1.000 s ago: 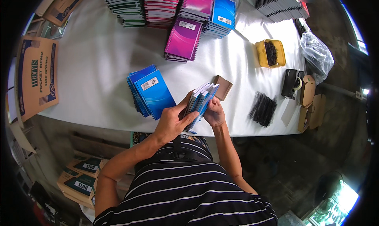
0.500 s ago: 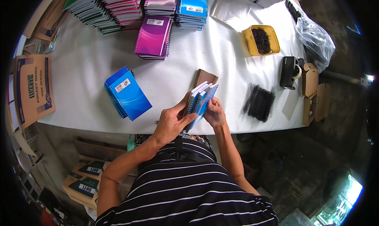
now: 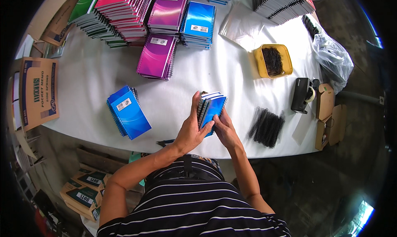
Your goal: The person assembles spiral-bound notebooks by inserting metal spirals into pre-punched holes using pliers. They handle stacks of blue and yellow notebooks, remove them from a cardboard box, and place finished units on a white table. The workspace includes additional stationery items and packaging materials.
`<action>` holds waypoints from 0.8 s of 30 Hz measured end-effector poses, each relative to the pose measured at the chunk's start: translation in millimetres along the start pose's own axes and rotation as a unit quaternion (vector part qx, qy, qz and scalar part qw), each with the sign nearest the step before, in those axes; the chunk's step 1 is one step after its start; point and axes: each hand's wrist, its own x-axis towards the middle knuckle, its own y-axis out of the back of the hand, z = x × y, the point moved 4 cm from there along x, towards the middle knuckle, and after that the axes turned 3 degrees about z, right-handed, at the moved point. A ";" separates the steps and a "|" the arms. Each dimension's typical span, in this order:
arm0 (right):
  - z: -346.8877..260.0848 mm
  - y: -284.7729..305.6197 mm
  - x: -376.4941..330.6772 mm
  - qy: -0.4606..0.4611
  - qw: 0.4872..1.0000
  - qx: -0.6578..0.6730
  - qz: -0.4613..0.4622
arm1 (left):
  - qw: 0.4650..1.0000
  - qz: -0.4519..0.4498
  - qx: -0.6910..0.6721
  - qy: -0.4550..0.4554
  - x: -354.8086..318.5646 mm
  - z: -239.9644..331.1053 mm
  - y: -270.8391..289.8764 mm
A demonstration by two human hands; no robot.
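Between my two hands, over the table's front edge, is a small stack of blue spiral notebooks (image 3: 214,108), tilted with their page edges up. My left hand (image 3: 191,127) wraps the coil side, thumb across the front cover. My right hand (image 3: 225,129) grips the opposite side, its thumb on the cover near the left thumb. To the left, a small pile of blue spiral notebooks (image 3: 129,113) lies on the white table (image 3: 178,96). Black plastic coils (image 3: 266,127) lie in a heap to the right of my hands.
Stacks of purple notebooks (image 3: 157,55), blue notebooks (image 3: 198,26), red notebooks (image 3: 124,9) and green notebooks (image 3: 89,9) stand at the back. Rightward are a yellow tub (image 3: 285,57) of black coils, a tape dispenser (image 3: 301,95) and a plastic bag (image 3: 333,57). A cardboard box (image 3: 39,92) stands left.
The held notebooks have turned and drawn together, with a blue cover now facing up. My right thumb has moved onto the cover. The whole view has shifted, so the table appears lower.
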 end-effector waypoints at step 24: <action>-244.7 -175.4 212.4 0.142 0.148 -0.894 -0.398 | 0.973 0.157 -0.133 -0.101 30.7 52.2 86.0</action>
